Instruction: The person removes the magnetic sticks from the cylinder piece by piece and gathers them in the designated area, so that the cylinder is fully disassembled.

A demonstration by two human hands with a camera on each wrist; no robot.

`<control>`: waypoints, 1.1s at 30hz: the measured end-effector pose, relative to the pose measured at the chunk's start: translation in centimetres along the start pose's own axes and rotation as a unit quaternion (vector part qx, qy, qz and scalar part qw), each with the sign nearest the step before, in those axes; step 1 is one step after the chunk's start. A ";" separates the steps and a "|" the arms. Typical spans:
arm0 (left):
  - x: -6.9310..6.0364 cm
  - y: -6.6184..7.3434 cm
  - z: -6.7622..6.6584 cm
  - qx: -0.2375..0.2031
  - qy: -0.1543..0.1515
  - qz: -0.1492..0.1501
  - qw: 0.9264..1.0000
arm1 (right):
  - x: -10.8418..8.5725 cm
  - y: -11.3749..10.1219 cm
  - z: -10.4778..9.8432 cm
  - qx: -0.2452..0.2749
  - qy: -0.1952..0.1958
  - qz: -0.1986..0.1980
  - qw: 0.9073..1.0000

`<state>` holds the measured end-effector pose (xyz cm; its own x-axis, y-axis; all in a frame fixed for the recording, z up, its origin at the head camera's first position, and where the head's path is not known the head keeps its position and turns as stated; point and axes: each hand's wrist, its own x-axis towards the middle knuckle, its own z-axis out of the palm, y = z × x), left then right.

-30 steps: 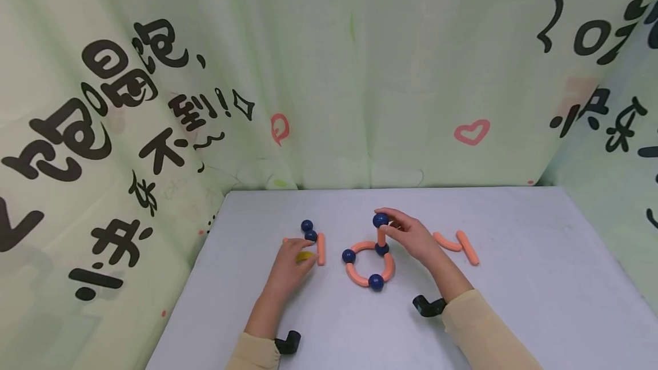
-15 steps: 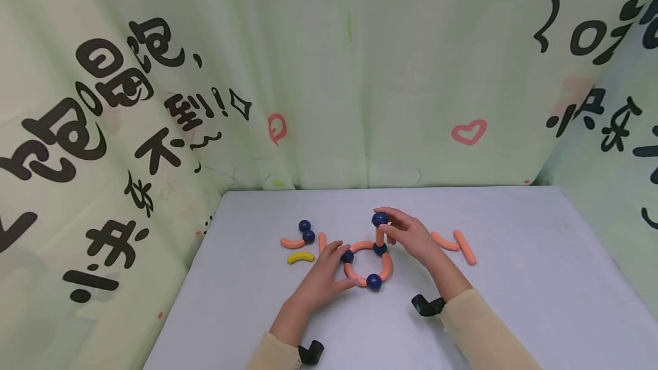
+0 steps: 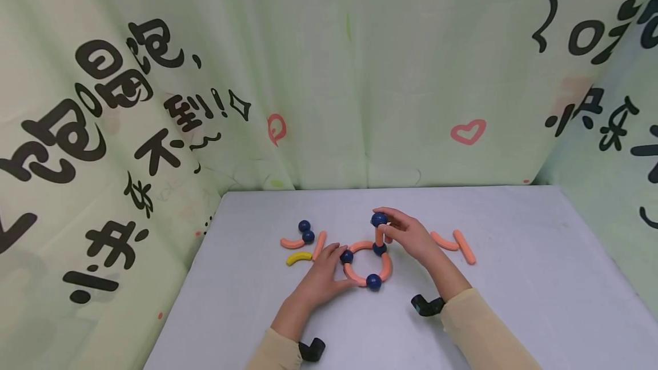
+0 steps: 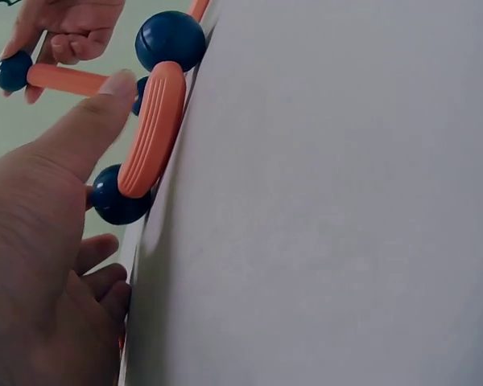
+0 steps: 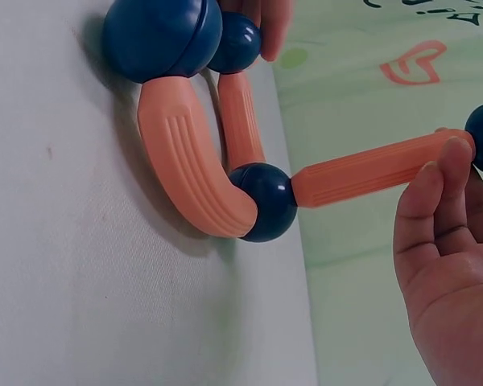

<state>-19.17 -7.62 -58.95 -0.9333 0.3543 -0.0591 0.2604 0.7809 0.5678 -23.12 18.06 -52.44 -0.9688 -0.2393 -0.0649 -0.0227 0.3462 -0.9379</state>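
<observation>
A ring of curved orange rods (image 3: 386, 267) joined by navy balls lies on the table, most likely a magnetic building set. From its far-right ball (image 3: 379, 248) a straight orange rod (image 5: 378, 167) stands up, topped by another navy ball (image 3: 379, 219). My right hand (image 3: 411, 236) pinches this rod near its upper end, with fingers at the top ball. On the ring's left side my left hand (image 3: 321, 281) holds it, thumb by the front-left curved rod (image 4: 154, 129) and fingers around the left ball (image 4: 119, 195). The exact finger contact is partly hidden.
Left of the ring lie a yellow curved rod (image 3: 299, 258), a straight orange rod (image 3: 320, 244), an orange curved rod (image 3: 292, 243) and two navy balls (image 3: 306, 232). To the right lie another curved rod (image 3: 444, 241) and a straight rod (image 3: 465, 246). A printed curtain (image 3: 329, 73) surrounds the table.
My left hand has moved right from the loose yellow rod to the ring's left side. The loose straight rod there has tilted slightly. My right hand keeps its pinch on the upright rod.
</observation>
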 end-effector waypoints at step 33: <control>0.1 0.0 1.3 0.043 0.055 -0.008 0.998 | 0.3 0.1 0.4 0.005 -0.001 -0.047 0.999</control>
<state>-18.92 -6.92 -60.00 -0.9577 0.2865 0.0262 0.2614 0.8286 0.4951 -23.32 17.65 -52.70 -0.9619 -0.2722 0.0240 -0.1119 0.3124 -0.9433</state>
